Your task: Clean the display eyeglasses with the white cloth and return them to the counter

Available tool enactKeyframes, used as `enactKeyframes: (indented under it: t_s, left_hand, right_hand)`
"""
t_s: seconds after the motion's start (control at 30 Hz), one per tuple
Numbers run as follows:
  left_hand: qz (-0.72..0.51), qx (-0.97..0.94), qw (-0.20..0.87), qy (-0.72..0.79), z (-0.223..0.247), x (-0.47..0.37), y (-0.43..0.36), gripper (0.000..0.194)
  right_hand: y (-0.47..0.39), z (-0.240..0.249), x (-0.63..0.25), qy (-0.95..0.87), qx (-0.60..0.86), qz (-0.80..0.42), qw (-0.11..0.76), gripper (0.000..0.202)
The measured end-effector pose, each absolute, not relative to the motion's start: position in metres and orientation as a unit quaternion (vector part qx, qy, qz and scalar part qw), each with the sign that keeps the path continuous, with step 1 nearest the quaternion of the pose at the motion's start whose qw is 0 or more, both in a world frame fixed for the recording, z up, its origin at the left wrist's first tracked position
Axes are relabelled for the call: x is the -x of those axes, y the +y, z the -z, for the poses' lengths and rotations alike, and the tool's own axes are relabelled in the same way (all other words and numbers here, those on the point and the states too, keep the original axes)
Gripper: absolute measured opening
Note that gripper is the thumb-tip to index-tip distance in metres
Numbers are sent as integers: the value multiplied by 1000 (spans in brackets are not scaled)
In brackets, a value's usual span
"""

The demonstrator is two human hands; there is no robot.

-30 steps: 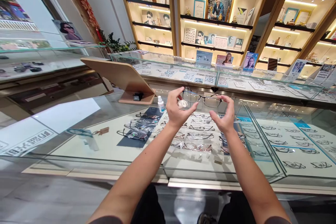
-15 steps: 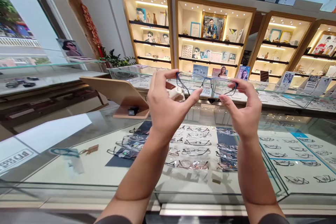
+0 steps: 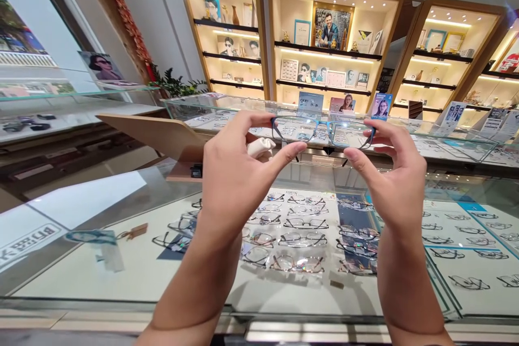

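A pair of blue-framed glasses (image 3: 323, 131) is held up level between my two hands, above the glass counter. My left hand (image 3: 243, 167) grips one outer end of the frame between thumb and fingers. A crumpled white cloth (image 3: 260, 148) is tucked in the same palm. At the other end, my right hand (image 3: 391, 167) pinches the frame with thumb and forefinger. The temples point away beneath the lenses and show only in part.
Under the glass counter top (image 3: 162, 211) lie rows of eyeglasses (image 3: 306, 223). A wooden-backed mirror or board (image 3: 162, 138) stands at the left. A teal-and-clear item (image 3: 95, 243) and a brown tag (image 3: 135, 231) are at the lower left. Lit shelves line the back wall.
Both hands appear larger and somewhat farther apart, and the glasses look wider and more face-on. The camera view has tilted down slightly, so the shelves sit higher in the picture.
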State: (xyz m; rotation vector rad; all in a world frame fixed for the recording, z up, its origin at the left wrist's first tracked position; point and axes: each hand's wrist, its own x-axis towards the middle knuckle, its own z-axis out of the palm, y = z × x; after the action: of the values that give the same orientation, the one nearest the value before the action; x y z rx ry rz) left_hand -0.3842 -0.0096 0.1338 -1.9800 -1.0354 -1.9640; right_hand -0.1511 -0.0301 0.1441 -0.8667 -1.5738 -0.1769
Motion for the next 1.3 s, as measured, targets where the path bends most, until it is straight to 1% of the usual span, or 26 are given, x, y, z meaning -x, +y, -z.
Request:
enactKeyframes:
  t_s: [0.13,0.37,0.47,0.6,0.73,0.87,1.03,1.3]
  left_hand:
    - [647,670,56,-360,-133,384,-7,51]
    - [647,677,40,-350,-133,386,-2,52]
    - [650,672,53,-352,-133,385,-1,51]
    - [669,646,93,-357,-135,379,-3,48]
    - [689,623,136,-344,-136,371,-6,51]
    - [692,619,152,-338,-137,365,-10,55]
    - [692,603,186,-351,-138,361,-13,53]
    - [693,600,190,-352,-137,358,-14,59]
  right_hand:
    - [-31,-143,152,-674,382,86,626,45]
    - [-35,-144,154,-671,382,102,627,42]
    - [-34,-143,154,-671,374,99,632,42]
    - [-27,-139,150,-674,371,66,635,44]
    - [-20,-137,146,-683,367,37,631,46]
    - [-18,-137,143,-695,363,47,620,46]
    - [-17,-138,141,-699,377,35,607,47]
    - [-10,-134,139,-707,373,6,601,47]
